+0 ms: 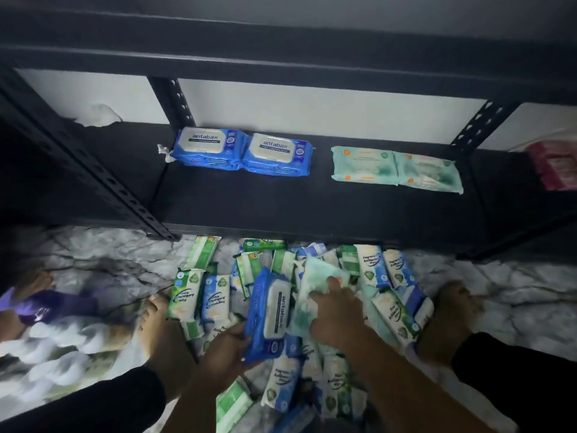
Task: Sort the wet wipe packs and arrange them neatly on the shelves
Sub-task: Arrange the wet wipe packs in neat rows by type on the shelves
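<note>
A heap of wet wipe packs [215, 301] in green, blue and white wrappers lies on the floor between my feet. My left hand [226, 354] grips the lower end of a blue antabax pack [270, 314] and lifts it off the heap. My right hand [335, 310] holds a pale mint-green pack [315, 282] just to its right. On the black shelf [249, 201] above sit two blue antabax stacks [242, 151] side by side and, to their right, two mint-green packs [396, 170] laid flat.
Black perforated uprights [103, 176] frame the shelf. Pink packs [555, 167] sit at the far right of the shelf. My bare feet [449, 310] flank the heap on a marble-patterned floor. A purple item [53, 304] and white plastic [59, 348] lie at the left.
</note>
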`<state>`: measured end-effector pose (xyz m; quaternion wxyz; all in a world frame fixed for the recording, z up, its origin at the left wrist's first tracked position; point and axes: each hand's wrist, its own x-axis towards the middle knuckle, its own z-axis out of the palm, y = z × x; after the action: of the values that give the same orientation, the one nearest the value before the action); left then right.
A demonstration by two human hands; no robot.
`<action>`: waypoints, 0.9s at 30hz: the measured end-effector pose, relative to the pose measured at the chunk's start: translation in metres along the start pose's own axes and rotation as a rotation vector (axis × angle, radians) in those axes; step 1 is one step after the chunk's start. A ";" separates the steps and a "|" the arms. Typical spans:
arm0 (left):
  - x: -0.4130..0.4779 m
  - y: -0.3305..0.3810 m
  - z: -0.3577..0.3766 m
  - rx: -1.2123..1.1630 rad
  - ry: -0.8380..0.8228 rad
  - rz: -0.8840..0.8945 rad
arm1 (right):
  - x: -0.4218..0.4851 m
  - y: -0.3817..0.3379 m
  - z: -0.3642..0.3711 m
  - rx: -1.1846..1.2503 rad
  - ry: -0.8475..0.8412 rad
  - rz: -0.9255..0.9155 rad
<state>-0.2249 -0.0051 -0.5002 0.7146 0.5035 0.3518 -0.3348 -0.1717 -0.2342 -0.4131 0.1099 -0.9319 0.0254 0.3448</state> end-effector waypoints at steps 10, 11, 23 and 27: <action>0.024 0.014 -0.003 0.491 0.344 0.364 | 0.022 0.023 0.026 0.309 0.298 0.274; 0.024 0.014 -0.003 0.485 0.340 0.378 | 0.026 0.023 0.022 0.355 0.300 0.311; 0.016 0.030 0.015 0.277 0.341 0.224 | 0.030 0.011 0.022 0.557 0.305 0.658; 0.014 0.028 0.002 0.943 0.543 0.343 | 0.019 0.007 0.038 0.503 0.397 0.624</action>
<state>-0.1936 -0.0015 -0.4981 0.3407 0.8860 0.2483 -0.1933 -0.1823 -0.2322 -0.4550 0.2167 -0.8720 0.4091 0.1592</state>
